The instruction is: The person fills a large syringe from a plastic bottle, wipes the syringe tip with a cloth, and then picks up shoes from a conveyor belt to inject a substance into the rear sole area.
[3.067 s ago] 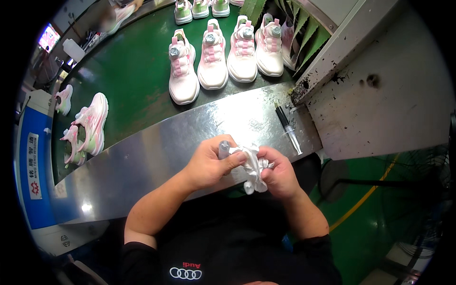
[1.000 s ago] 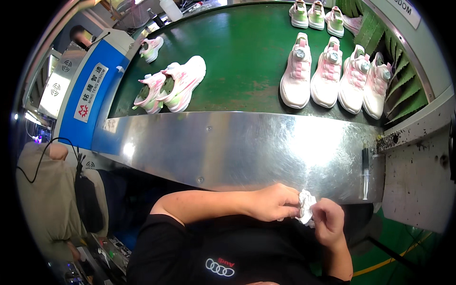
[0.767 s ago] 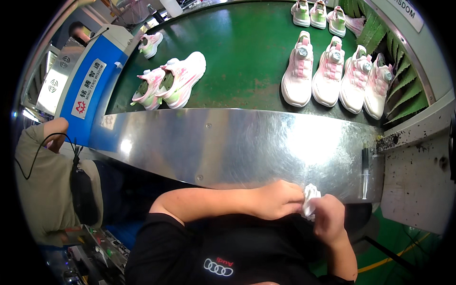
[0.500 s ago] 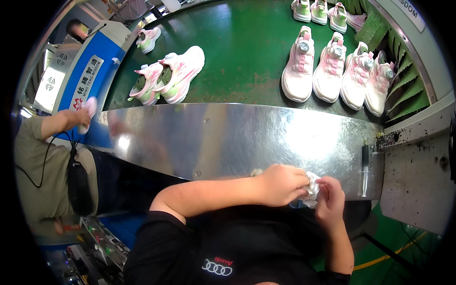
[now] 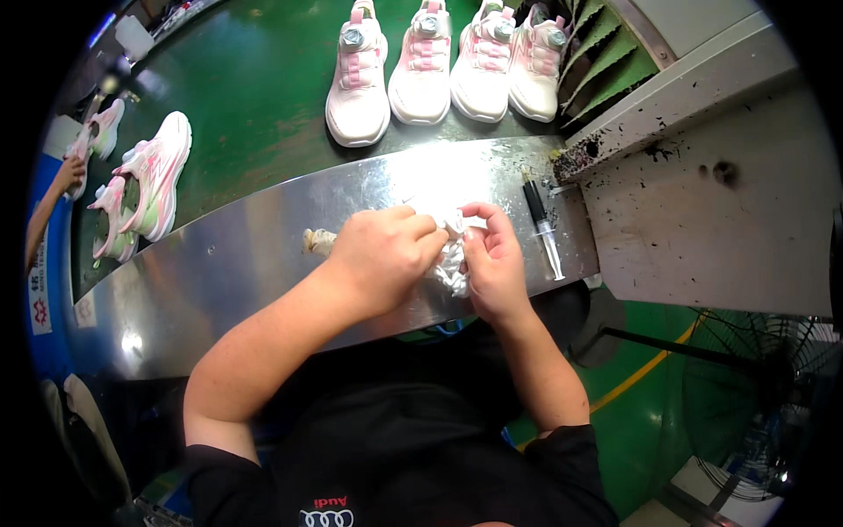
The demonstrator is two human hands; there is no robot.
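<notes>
Between my two hands is a crumpled white piece (image 5: 452,268), cloth or tissue; I cannot tell which. My left hand (image 5: 382,256) grips its left side with curled fingers, knuckles upward. From the right, my right hand (image 5: 496,263) pinches it between thumb and fingers. Just left of my left hand lies a beige, rolled-looking object (image 5: 318,241), partly hidden behind the hand. A syringe (image 5: 543,230) with a dark upper part and a clear lower part rests on the metal ledge (image 5: 263,237), to the right of my right hand.
Several white and pink sneakers (image 5: 358,88) stand in a row on the green conveyor (image 5: 255,105). A pair of sneakers (image 5: 158,176) lies farther left. Another person's hand (image 5: 70,171) touches a shoe there. Green flaps (image 5: 606,61) and a stained metal housing (image 5: 702,202) border the right; a fan (image 5: 746,378) stands below.
The view has swung right, so the shoes and ledge sit farther left. My hands, still on the white piece, are now farther over the ledge. More of the beige object shows.
</notes>
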